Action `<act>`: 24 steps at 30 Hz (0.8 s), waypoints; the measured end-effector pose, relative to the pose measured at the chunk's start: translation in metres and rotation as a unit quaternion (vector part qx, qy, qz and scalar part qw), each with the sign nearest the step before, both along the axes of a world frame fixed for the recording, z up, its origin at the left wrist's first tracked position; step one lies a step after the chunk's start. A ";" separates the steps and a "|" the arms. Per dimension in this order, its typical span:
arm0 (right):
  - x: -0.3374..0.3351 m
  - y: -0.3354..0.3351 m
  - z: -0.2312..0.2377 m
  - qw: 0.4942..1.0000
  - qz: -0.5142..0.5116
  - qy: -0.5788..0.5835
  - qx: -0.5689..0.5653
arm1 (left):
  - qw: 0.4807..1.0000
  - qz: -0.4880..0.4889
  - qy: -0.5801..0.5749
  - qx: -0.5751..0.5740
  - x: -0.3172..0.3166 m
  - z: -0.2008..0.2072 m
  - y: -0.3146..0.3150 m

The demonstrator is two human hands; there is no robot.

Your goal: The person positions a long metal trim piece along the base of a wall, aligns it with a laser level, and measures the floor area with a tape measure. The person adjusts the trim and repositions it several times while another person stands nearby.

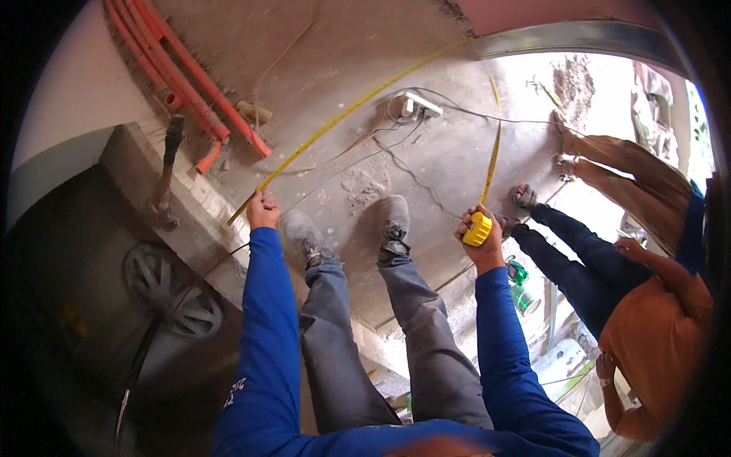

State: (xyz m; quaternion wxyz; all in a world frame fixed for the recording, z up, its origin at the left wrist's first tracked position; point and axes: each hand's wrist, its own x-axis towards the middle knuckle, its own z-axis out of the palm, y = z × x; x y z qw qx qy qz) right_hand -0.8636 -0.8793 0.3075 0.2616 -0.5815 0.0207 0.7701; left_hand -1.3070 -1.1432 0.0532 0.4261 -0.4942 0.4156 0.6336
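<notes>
A yellow tape measure (478,229) with a round case sits in my right hand (487,245), its fingers wrapped round it. From the case a yellow blade rises toward the far wall edge. Another long stretch of yellow tape blade (335,122) runs from that far edge down to my left hand (263,209), which pinches it near its end. A short piece of the blade sticks out past the left fingers. Both arms reach forward in blue sleeves, over my dusty shoes (394,217) and grey trousers.
Orange pipes (183,84) lie at the far left beside a hammer (169,160) on a concrete ledge (145,171). A white power strip (420,105) with trailing cables rests on the floor. Two people stand at the right, one in an orange shirt (655,343). A green power tool (521,288) is near my right arm.
</notes>
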 end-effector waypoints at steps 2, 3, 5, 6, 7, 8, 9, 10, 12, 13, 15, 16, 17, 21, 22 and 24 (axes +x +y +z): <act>0.007 -0.003 -0.004 1.000 0.013 0.019 -0.015 | 0.998 -0.002 0.057 -0.001 0.013 -0.007 -0.003; 0.009 -0.005 -0.006 0.999 0.015 -0.045 -0.019 | 0.997 0.010 0.080 0.020 0.013 -0.003 -0.013; 0.016 -0.010 -0.006 0.998 0.052 -0.027 -0.016 | 0.652 -0.538 0.495 -0.201 0.021 0.005 -0.020; 0.018 -0.010 -0.008 0.998 0.037 -0.029 -0.029 | 0.667 -0.550 0.472 -0.173 0.022 0.010 -0.023; 0.022 -0.010 -0.007 0.997 0.067 -0.022 -0.010 | 0.908 -0.279 0.288 -0.118 0.023 0.011 -0.019; 0.023 -0.007 -0.009 0.998 0.051 -0.034 -0.019 | 0.999 0.025 0.041 -0.011 0.017 0.011 -0.015; 0.025 -0.004 -0.009 0.998 0.059 -0.029 -0.001 | 0.998 0.038 0.038 -0.017 0.018 0.014 -0.016; 0.028 -0.001 -0.010 0.997 0.051 -0.052 0.006 | 0.998 0.053 0.038 -0.004 0.017 0.015 -0.019; 0.031 0.017 -0.013 0.997 0.071 -0.006 0.033 | 0.998 0.037 0.039 0.018 0.019 0.015 -0.021; 0.031 0.028 -0.018 0.998 0.048 0.006 0.033 | 0.999 0.015 0.021 0.019 0.017 0.013 -0.023; 0.032 0.051 -0.028 0.994 0.048 -0.080 0.053 | 0.961 -0.216 0.172 -0.003 0.018 0.009 -0.029; 0.030 0.062 -0.035 0.990 0.054 -0.094 0.085 | 0.981 -0.165 0.106 0.000 0.016 0.006 -0.029; 0.027 0.076 -0.042 0.994 0.028 -0.097 0.037 | 0.999 -0.043 0.010 0.006 0.014 0.004 -0.028; 0.012 0.111 -0.053 0.994 0.027 -0.096 0.039 | 0.999 -0.033 0.016 0.017 0.012 0.017 -0.028; 0.010 0.115 -0.053 0.993 0.018 -0.105 0.047 | 0.999 -0.035 0.016 0.009 0.012 0.020 -0.027; 0.010 0.112 -0.051 0.991 0.046 -0.123 0.031 | 0.999 -0.041 0.010 0.009 0.014 0.026 -0.027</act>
